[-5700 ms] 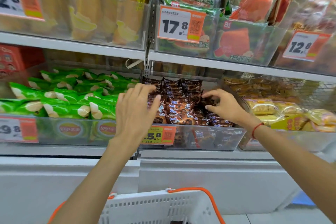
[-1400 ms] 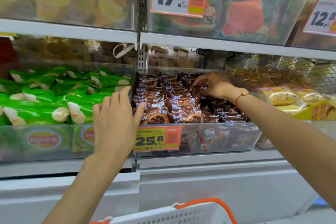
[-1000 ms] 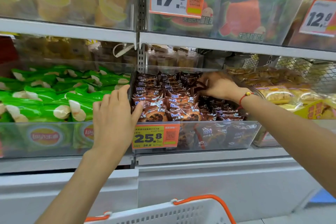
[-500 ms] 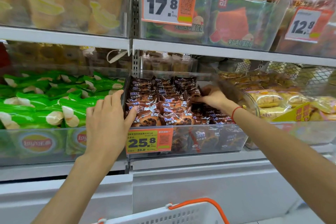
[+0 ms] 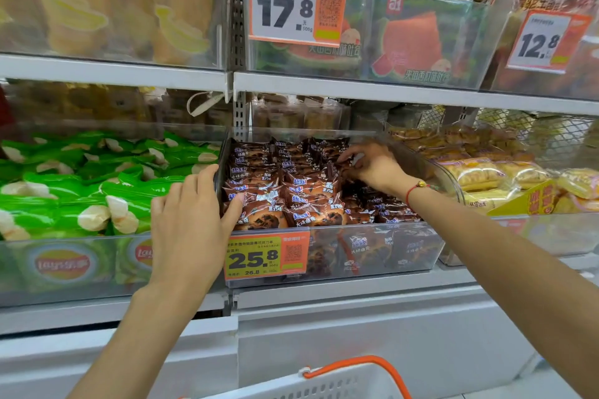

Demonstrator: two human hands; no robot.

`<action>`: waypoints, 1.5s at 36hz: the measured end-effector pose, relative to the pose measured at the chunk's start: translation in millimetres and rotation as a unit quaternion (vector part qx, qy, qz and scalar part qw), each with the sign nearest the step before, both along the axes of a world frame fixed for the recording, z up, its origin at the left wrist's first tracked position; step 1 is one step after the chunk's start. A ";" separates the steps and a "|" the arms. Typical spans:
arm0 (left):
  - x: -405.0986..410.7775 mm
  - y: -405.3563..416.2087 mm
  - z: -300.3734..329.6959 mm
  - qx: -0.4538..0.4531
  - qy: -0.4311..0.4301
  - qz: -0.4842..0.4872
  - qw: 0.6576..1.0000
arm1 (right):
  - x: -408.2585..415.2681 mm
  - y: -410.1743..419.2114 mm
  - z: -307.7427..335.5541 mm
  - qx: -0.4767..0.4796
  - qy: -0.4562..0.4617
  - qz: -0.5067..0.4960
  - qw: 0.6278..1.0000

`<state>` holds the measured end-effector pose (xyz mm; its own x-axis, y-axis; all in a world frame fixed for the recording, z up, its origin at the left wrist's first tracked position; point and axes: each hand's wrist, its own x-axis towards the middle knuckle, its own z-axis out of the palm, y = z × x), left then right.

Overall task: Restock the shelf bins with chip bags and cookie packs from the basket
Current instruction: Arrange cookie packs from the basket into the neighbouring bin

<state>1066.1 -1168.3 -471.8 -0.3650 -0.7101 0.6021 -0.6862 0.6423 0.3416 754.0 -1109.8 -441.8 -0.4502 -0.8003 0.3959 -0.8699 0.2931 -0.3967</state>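
"17.8" printed on upper-shelf price tag (image 5: 296, 5), "12.8" on right tag (image 5: 539, 40), "25.8" on cookie bin tag (image 5: 267, 257), "Lay's" logo seen on green chip bags (image 5: 63, 264).

Two bare forearms, no sleeves visible. Left hand (image 5: 189, 223): no ring, watch or band. Right hand (image 5: 372, 165): thin red cord bracelet (image 5: 413, 188) at the wrist, fitted with one small gold-coloured bead (a greenish piece beside it, too small to identify). No gloves.

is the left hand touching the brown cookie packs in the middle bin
Touching. The head view shows the left hand with its thumb tip pressed on a front-row brown cookie pack in the clear bin.
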 end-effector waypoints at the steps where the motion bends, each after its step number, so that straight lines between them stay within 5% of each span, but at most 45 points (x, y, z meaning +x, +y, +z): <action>1: 0.0 0.0 -0.2 0.000 0.000 0.000 1.000 | 0.2 -1.3 -0.6 -0.020 -0.023 0.000 1.000; 6: 0.0 -0.1 -0.4 -0.001 0.004 0.000 1.000 | 3.8 -8.3 -11.4 -0.088 -0.121 -0.010 0.989; 12: 0.3 -0.3 -0.3 0.005 -0.002 0.001 1.000 | 6.4 -10.1 2.5 0.044 -0.005 -0.016 0.999; 21: 1.4 -0.5 -2.0 0.003 -0.004 -0.004 1.000 | 5.2 -8.8 -6.0 0.021 0.093 -0.055 0.994; 26: 0.5 -1.4 -3.0 0.000 -0.003 -0.005 1.000 | 12.4 -7.3 -3.5 0.015 0.020 0.057 0.998; 35: 0.7 -2.0 -1.9 0.002 0.000 -0.010 1.000 | 12.6 -18.5 -0.7 0.118 0.088 -0.019 0.989; 39: 1.4 -2.4 1.0 0.010 -0.010 -0.012 1.000 | 26.9 -7.2 14.1 0.166 0.050 0.014 0.985; 47: 2.6 11.1 7.5 -0.036 -0.002 -0.011 0.999 | 47.9 48.9 30.2 0.108 0.065 0.031 0.992; 54: 6.8 60.7 19.1 -0.174 0.043 -0.143 0.973 | 100.9 130.0 11.0 -0.009 0.040 0.061 0.997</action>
<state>1072.9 -1107.6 -452.7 -0.4558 -0.3347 0.8247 -0.4404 0.8900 0.1178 854.9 -979.8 -430.8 -0.3161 -0.8400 0.4411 -0.9276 0.1761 -0.3294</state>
